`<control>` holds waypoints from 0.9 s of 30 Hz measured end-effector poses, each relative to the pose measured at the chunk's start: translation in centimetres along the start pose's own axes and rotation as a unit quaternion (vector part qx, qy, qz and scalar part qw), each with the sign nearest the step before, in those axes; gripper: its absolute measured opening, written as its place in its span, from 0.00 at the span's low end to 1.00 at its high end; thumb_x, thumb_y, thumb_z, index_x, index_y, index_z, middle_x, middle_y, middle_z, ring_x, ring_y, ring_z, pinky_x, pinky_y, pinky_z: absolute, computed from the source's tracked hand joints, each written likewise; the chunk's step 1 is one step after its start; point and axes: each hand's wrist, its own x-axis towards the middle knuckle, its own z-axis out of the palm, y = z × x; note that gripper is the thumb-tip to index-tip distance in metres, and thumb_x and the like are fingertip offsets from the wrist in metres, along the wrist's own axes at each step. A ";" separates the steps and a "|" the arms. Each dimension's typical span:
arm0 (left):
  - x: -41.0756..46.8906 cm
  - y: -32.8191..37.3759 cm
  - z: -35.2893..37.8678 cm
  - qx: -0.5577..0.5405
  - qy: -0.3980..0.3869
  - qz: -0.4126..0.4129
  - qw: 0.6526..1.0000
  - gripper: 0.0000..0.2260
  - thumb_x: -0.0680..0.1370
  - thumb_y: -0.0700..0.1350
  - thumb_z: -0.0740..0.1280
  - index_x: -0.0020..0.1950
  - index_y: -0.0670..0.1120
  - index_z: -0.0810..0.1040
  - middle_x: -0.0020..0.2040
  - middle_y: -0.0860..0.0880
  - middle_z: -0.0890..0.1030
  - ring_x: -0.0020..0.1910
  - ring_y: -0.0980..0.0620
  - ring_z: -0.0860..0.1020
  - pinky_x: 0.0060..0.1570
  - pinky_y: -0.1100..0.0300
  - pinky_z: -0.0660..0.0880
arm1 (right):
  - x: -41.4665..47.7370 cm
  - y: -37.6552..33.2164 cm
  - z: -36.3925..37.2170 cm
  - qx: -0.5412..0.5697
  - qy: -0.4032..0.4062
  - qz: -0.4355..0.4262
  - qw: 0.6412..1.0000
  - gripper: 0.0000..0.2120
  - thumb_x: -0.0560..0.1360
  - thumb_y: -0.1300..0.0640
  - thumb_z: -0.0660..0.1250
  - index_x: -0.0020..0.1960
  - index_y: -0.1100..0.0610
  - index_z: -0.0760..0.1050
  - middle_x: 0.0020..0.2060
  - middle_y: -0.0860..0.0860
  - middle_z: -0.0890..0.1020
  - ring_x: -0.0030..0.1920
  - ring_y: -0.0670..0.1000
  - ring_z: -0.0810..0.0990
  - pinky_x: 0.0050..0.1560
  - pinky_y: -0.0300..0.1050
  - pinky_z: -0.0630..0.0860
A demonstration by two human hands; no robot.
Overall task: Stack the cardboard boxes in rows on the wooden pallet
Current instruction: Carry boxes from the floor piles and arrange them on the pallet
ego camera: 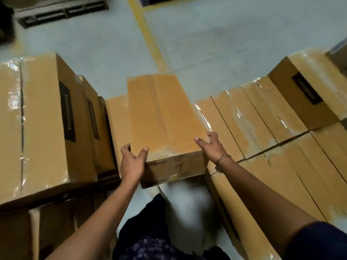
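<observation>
A taped brown cardboard box (165, 119) sits in the middle, between two groups of boxes, its long side pointing away from me. My left hand (131, 162) grips its near left corner, thumb on top and fingers down the side. At the near right corner my right hand (210, 147), a bracelet on its wrist, clasps the box the same way. The box's near end hangs above the floor in front of my legs. Another box (116, 117) lies partly under its left side. What supports its far end is hidden.
Tall taped boxes (43, 119) with black labels stand close on the left. Lower rows of boxes (262, 128) fill the right, one more box (309, 91) on top. Grey floor with a yellow line (148, 34) lies ahead. A wooden pallet (62, 10) sits far left.
</observation>
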 end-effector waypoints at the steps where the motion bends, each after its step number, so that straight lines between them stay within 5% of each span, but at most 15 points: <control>1: -2.0 0.3 1.0 0.006 -0.005 0.014 1.000 0.32 0.79 0.58 0.68 0.78 0.48 0.60 0.69 0.42 0.74 0.66 0.39 0.74 0.63 0.48 0.72 | -1.4 1.5 -1.7 0.006 0.001 -0.003 1.000 0.34 0.77 0.40 0.67 0.76 0.51 0.58 0.74 0.55 0.67 0.72 0.58 0.69 0.65 0.47 0.66; 5: -10.9 0.8 4.6 0.022 -0.020 0.048 0.998 0.35 0.80 0.58 0.68 0.81 0.48 0.58 0.78 0.43 0.66 0.75 0.40 0.68 0.72 0.47 0.67 | -7.9 6.9 -8.5 0.013 0.014 -0.033 0.999 0.39 0.74 0.34 0.66 0.79 0.48 0.57 0.76 0.53 0.67 0.73 0.58 0.68 0.71 0.56 0.68; 8: -17.5 1.3 6.9 -0.003 -0.037 0.079 0.996 0.30 0.81 0.54 0.68 0.80 0.47 0.62 0.76 0.44 0.69 0.73 0.41 0.70 0.66 0.52 0.67 | -12.9 10.7 -13.4 0.013 0.032 -0.043 0.998 0.44 0.69 0.28 0.64 0.78 0.47 0.60 0.74 0.52 0.69 0.72 0.58 0.70 0.69 0.59 0.70; 13: -26.7 1.1 9.3 -0.044 -0.090 0.096 0.990 0.25 0.81 0.53 0.67 0.76 0.48 0.68 0.66 0.50 0.76 0.66 0.45 0.74 0.68 0.46 0.71 | -19.9 15.8 -20.0 0.004 0.069 -0.059 0.996 0.40 0.75 0.33 0.65 0.79 0.51 0.58 0.76 0.54 0.66 0.74 0.58 0.67 0.71 0.59 0.68; 16: -31.4 0.0 10.4 -0.039 -0.105 0.096 0.989 0.30 0.78 0.58 0.67 0.77 0.50 0.67 0.71 0.49 0.75 0.68 0.43 0.74 0.69 0.41 0.71 | -23.5 19.2 -22.4 0.009 0.079 -0.068 0.994 0.39 0.76 0.35 0.65 0.79 0.51 0.58 0.77 0.53 0.65 0.75 0.58 0.65 0.72 0.57 0.66; 21: -37.5 -2.5 12.9 -0.068 -0.112 0.127 0.983 0.11 0.82 0.48 0.67 0.64 0.53 0.73 0.60 0.51 0.80 0.60 0.48 0.78 0.59 0.52 0.73 | -28.1 24.8 -24.2 0.007 0.097 -0.070 0.993 0.35 0.78 0.38 0.65 0.79 0.53 0.60 0.76 0.53 0.67 0.75 0.58 0.65 0.71 0.54 0.65; 24: -40.7 -4.8 14.5 -0.073 -0.114 0.136 0.982 0.11 0.82 0.47 0.67 0.64 0.55 0.73 0.59 0.53 0.79 0.58 0.50 0.77 0.56 0.53 0.71 | -30.9 28.2 -24.9 0.012 0.102 -0.077 0.992 0.32 0.80 0.42 0.64 0.78 0.54 0.62 0.71 0.49 0.71 0.74 0.56 0.67 0.67 0.48 0.66; 27: -44.4 -7.0 16.1 -0.066 -0.106 0.142 0.982 0.14 0.82 0.49 0.67 0.68 0.55 0.73 0.61 0.52 0.79 0.59 0.49 0.77 0.57 0.51 0.73 | -33.3 31.9 -26.3 -0.003 0.093 -0.070 0.993 0.34 0.79 0.40 0.64 0.79 0.53 0.58 0.77 0.52 0.64 0.76 0.56 0.63 0.71 0.51 0.64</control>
